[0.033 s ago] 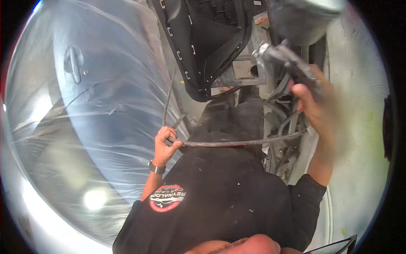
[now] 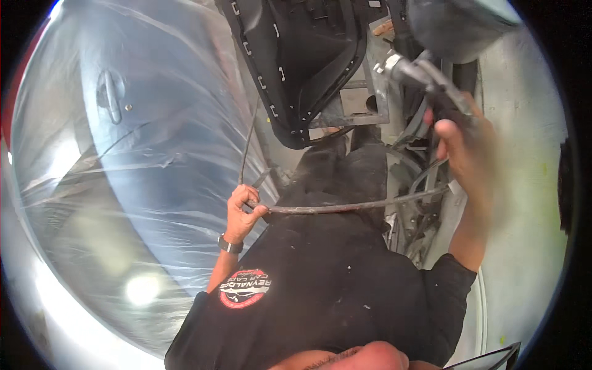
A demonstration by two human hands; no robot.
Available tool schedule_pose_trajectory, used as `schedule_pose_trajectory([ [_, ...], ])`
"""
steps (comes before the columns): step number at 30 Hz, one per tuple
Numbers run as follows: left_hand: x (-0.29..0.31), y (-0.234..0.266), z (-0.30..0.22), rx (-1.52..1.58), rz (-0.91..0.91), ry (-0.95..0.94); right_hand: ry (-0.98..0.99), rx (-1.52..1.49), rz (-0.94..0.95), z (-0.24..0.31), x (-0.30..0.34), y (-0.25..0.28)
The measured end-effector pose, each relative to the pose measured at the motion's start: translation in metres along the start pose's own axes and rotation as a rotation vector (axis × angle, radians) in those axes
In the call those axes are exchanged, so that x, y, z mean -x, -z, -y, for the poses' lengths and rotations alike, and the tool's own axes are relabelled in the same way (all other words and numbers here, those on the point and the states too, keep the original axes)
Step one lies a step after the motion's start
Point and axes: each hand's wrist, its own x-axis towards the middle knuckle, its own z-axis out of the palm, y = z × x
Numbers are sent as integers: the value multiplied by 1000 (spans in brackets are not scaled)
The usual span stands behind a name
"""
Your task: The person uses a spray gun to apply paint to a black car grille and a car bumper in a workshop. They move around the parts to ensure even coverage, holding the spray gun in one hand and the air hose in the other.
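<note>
My right hand (image 2: pixel 462 135) is wrapped round the dark handle of a spray gun (image 2: pixel 425 80). The gun's silver nozzle points left, and a grey cup (image 2: pixel 459 28) sits above it; hand and gun are partly smeared by motion. A dark air hose (image 2: pixel 345 208) runs from below my right hand across the front of my body to the left. My left hand (image 2: pixel 242 206), with a watch on its wrist, is closed round this hose. Beyond that hand, the hose continues up and away along the plastic sheeting.
Clear plastic sheeting (image 2: pixel 191 123) covers a blue car door (image 2: pixel 142 166) on the left. A black plastic panel with clips (image 2: pixel 308 68) stands ahead, by a metal frame (image 2: pixel 376 114). Assorted parts and tubes (image 2: pixel 413 228) lie along the pale wall (image 2: pixel 524 185) on the right.
My right hand and the spray gun have shifted slightly to the right, the cup with them. My left hand keeps its hold on the hose, almost in the same place.
</note>
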Motion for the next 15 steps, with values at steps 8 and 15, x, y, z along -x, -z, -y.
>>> schedule_pose_trajectory([
  [8, -8, 11, -13, -61, 25, 0, 158, -44, 167, -32, 11, 2],
  [15, -13, 4, -23, -119, 65, -86, 148, 46, 473, -4, -21, 2],
])
